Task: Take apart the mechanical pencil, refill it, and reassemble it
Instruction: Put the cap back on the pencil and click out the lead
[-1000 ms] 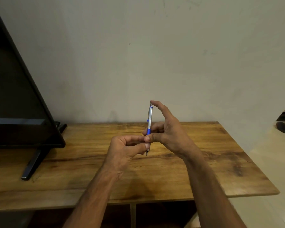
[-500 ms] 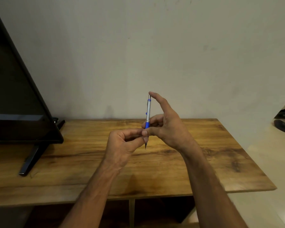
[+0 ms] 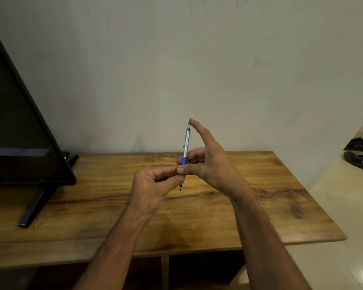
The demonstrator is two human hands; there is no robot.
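A silver mechanical pencil [image 3: 186, 143] with a blue grip stands upright in the air above the wooden table [image 3: 260, 201], tip pointing down. My right hand [image 3: 210, 162] holds it at the blue grip between thumb and curled fingers, while its straight index finger rests on the top end. My left hand [image 3: 153, 185] pinches the lower part near the tip between thumb and forefinger. The pencil's tip shows just below my left thumb.
A dark flat screen [image 3: 19, 126] on a black stand [image 3: 36, 204] fills the table's left side. The wall rises right behind the table. Dark shoes [image 3: 360, 158] lie on the floor at the far right.
Both hands and the pencil appear a little higher in the frame than a second ago; the table edge sits higher too, so the view shifted. The grip on the pencil looks the same.
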